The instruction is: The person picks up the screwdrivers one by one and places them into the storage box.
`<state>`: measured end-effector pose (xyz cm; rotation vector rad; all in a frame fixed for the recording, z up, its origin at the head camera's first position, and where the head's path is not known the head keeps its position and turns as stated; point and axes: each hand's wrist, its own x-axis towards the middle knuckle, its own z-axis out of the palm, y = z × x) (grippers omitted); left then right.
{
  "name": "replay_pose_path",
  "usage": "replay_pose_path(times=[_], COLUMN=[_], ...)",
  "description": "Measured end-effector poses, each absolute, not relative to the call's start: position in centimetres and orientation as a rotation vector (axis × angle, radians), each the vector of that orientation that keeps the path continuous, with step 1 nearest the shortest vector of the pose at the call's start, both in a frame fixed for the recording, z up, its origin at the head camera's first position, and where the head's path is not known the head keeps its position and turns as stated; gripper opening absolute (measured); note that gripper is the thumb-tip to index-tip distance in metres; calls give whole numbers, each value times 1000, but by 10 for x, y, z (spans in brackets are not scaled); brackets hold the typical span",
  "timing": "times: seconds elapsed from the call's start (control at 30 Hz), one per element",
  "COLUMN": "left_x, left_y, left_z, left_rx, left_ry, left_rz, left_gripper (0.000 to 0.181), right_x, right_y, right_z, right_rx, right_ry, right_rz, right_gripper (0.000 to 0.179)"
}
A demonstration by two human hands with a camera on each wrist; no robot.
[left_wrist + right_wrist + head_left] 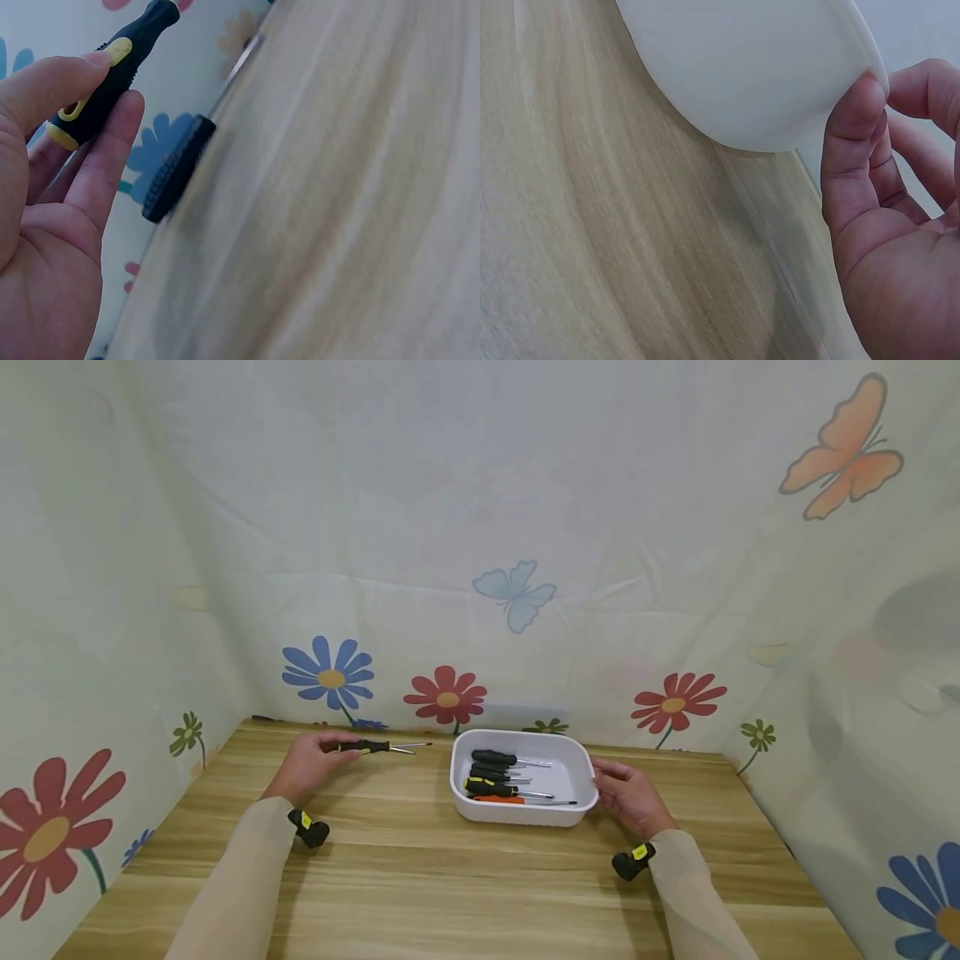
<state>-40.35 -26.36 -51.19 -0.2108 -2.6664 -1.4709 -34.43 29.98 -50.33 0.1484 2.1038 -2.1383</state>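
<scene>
My left hand (311, 764) pinches a black-and-yellow screwdriver (116, 71) by its handle, thumb on one side and fingers on the other, over the left part of the table. Just beyond it a second screwdriver (180, 169), black-handled, lies on the tabletop; in the head view the two overlap and two metal shafts point right. A white plastic bin (517, 812) stands right of centre, and my right hand (626, 793) pinches its right end at the rim. Inside are several screwdrivers, among them a black-and-yellow one (491, 787) and an orange-handled one (498, 799).
The wood-grain table (465, 893) runs back to a pale curtain (420, 510) printed with flowers and butterflies. Curtain also hangs at both sides. A small dark object (262, 718) lies at the table's far left corner.
</scene>
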Motion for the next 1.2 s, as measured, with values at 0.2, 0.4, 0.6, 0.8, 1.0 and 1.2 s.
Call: replay_pose_path(times=[0.2,0.4,0.6,0.8,1.0,1.2], left_x=[-402,-402,-401,-400,-396,-394], left_y=[-254,-244,-228,-203,-182,-165], left_z=[-500,-493,-490,-489,-483,-477], left_rx=[-243,-325,-372,-394,-444,-470], left_ry=[-2625,-2567,-2554,-2551,-2548,-2556], left_rz=[-1493,-1534,-1584,-1641,-1656,-1626], left_gripper=[30,29,30,26,25,25], right_x=[-344,-345,-345,-344,-343,-343], right_y=[301,302,301,301,300,300], right_z=[-503,-504,-504,-502,-502,-502], right_rx=[147,117,116,125,111,116], right_ry=[2095,2070,2082,2097,2083,2081], right_rz=[-2130,-2141,-2142,-2135,-2149,-2154], right_gripper=[48,50,49,49,48,49])
